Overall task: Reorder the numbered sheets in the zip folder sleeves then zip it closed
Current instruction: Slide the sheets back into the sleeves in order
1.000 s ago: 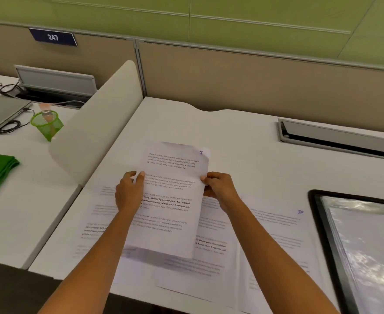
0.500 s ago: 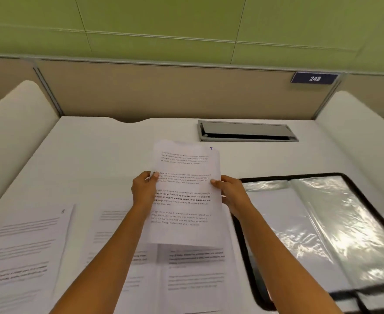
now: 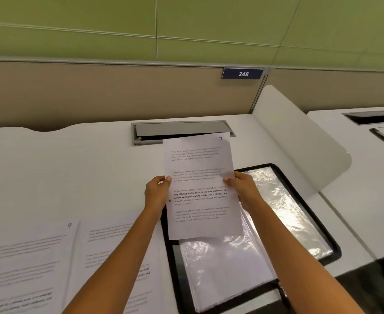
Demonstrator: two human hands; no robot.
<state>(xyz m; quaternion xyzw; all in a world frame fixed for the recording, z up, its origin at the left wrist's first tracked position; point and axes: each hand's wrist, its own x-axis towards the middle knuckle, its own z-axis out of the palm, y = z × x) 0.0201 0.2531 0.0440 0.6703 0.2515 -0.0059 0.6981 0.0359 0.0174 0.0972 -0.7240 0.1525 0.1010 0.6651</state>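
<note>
White printed sheet numbered 7 (image 3: 200,189) held over the open black zip folder with clear plastic sleeves (image 3: 283,207). Left hand (image 3: 155,193) pinches its left edge, right hand (image 3: 243,191) its right edge; the two-sided grip likely keeps the paper flat for sleeving. White sheet numbered 9 (image 3: 27,257) and others lie to the left on the white desk (image 3: 73,173), probably awaiting their turn.

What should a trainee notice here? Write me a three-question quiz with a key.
1. True or false: the zip folder is zipped closed.
2. Multiple choice: sheet 7 is held by: A one hand; B both hands; C neither.
3. Fill in: the far-left sheet is numbered ___.
Key: 1: false, it lies open; 2: B, left hand and right hand pinch its side edges; 3: 9.
</note>
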